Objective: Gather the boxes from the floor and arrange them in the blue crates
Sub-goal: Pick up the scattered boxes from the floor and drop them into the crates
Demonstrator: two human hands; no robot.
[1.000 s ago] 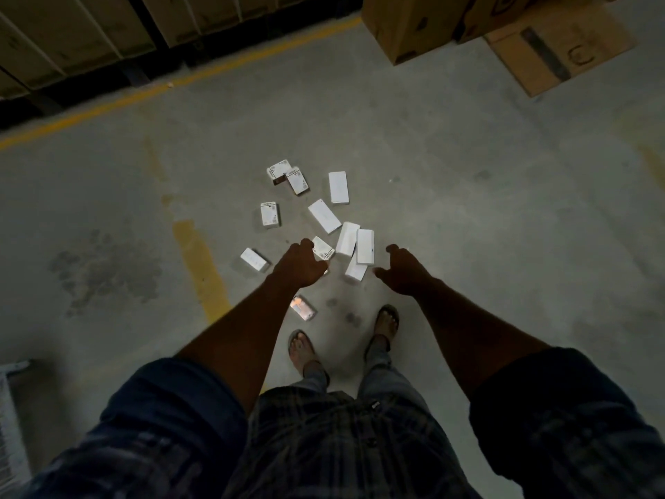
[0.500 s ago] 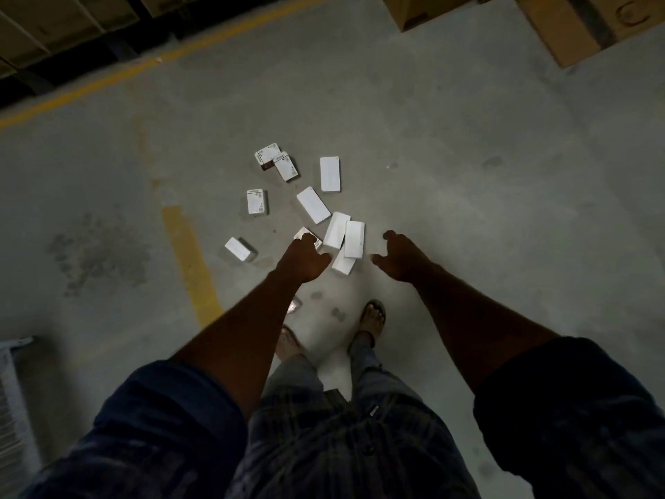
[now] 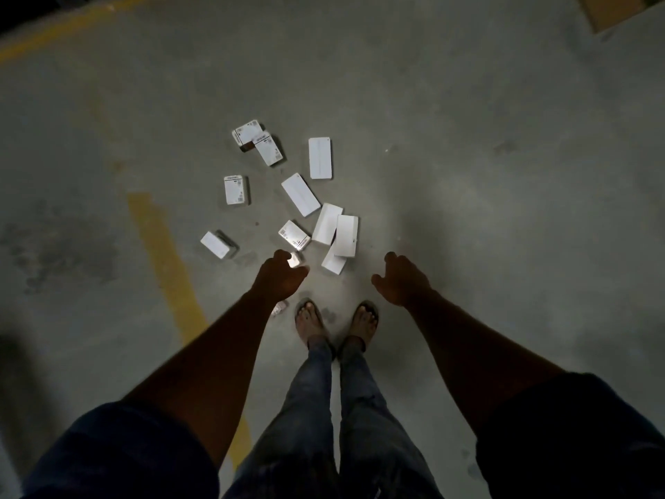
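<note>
Several small white boxes lie scattered on the grey concrete floor, among them a long plain one (image 3: pixel 320 158), a labelled one (image 3: pixel 236 190) and a labelled one (image 3: pixel 294 235) just beyond my left hand. My left hand (image 3: pixel 282 279) hangs over the near edge of the pile with its fingers loosely curled; a small box (image 3: pixel 295 261) shows between thumb and fingers, seemingly on the floor below. My right hand (image 3: pixel 401 280) hovers to the right of the pile, fingers relaxed, holding nothing. Another box (image 3: pixel 279 308) peeks out under my left forearm. No blue crate is in view.
My feet in sandals (image 3: pixel 309 318) stand just short of the pile. A worn yellow line (image 3: pixel 162 253) runs down the floor on the left. A piece of flat cardboard (image 3: pixel 611 9) lies at the top right corner.
The view has tipped down and closer to the pile, and the stacked cardboard at the top has slid out of sight. Both hands have stayed over the near edge of the boxes.
</note>
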